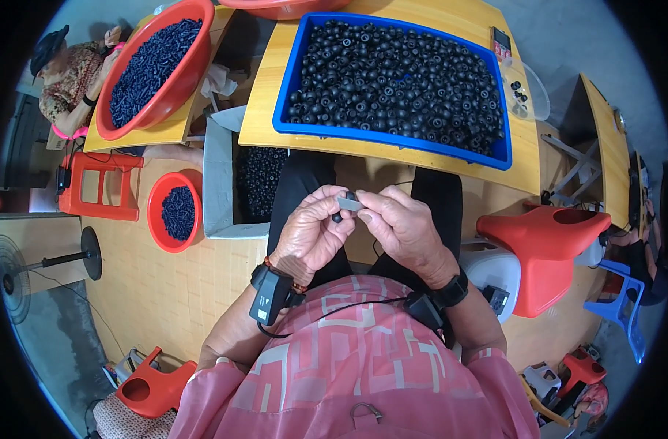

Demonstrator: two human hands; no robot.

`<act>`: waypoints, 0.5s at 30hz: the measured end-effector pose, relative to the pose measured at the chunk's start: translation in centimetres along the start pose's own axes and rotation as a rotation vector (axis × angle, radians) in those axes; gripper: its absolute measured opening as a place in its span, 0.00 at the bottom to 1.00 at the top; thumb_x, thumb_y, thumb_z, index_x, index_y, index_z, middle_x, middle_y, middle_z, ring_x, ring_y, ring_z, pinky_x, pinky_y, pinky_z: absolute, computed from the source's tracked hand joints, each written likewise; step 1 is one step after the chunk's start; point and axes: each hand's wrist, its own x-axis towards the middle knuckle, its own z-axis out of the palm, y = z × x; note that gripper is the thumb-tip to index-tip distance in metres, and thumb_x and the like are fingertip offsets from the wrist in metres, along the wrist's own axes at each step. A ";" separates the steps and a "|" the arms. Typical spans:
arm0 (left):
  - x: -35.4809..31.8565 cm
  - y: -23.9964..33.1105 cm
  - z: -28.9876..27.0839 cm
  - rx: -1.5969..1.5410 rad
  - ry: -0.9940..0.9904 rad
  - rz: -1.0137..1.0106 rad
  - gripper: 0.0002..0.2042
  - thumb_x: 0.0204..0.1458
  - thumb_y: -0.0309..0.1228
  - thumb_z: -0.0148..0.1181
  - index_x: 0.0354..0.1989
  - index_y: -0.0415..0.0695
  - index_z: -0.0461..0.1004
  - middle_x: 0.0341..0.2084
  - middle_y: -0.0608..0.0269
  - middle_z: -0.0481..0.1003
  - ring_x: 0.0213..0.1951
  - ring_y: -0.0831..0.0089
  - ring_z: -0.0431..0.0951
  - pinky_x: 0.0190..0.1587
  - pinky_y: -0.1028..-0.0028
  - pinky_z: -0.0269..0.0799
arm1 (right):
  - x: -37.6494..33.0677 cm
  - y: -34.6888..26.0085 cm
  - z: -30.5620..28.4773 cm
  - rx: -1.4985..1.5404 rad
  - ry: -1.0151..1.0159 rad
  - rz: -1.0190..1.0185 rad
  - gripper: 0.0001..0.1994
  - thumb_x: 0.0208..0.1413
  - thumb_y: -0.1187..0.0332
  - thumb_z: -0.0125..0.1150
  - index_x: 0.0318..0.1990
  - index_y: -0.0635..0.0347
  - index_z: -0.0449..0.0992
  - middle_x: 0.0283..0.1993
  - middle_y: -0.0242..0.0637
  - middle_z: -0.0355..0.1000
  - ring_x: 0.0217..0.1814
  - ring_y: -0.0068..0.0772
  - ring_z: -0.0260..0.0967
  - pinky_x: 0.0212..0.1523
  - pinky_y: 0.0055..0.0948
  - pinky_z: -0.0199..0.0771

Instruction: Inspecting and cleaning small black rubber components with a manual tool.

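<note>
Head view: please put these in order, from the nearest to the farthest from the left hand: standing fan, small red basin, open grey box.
1. Open grey box: ahead and left of the left hand.
2. Small red basin: left of the box.
3. Standing fan: far left edge.

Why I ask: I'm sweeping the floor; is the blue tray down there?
No, the blue tray, filled with round black pieces, rests on the wooden table.

Head fisheye, left of pair: looks steeply down from above left hand (313,228) and right hand (407,225), fairly near; bench (525,150) beyond them, wearer's shirt (341,344) behind.
</note>
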 end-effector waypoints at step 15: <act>-0.1 0.2 0.0 -0.019 -0.020 -0.010 0.06 0.58 0.21 0.55 0.42 0.36 0.74 0.35 0.53 0.77 0.32 0.71 0.76 0.34 0.75 0.72 | 0.1 -0.3 0.0 0.006 -0.001 0.010 0.13 0.56 0.73 0.61 0.49 0.64 0.76 0.32 0.41 0.69 0.29 0.41 0.71 0.30 0.33 0.73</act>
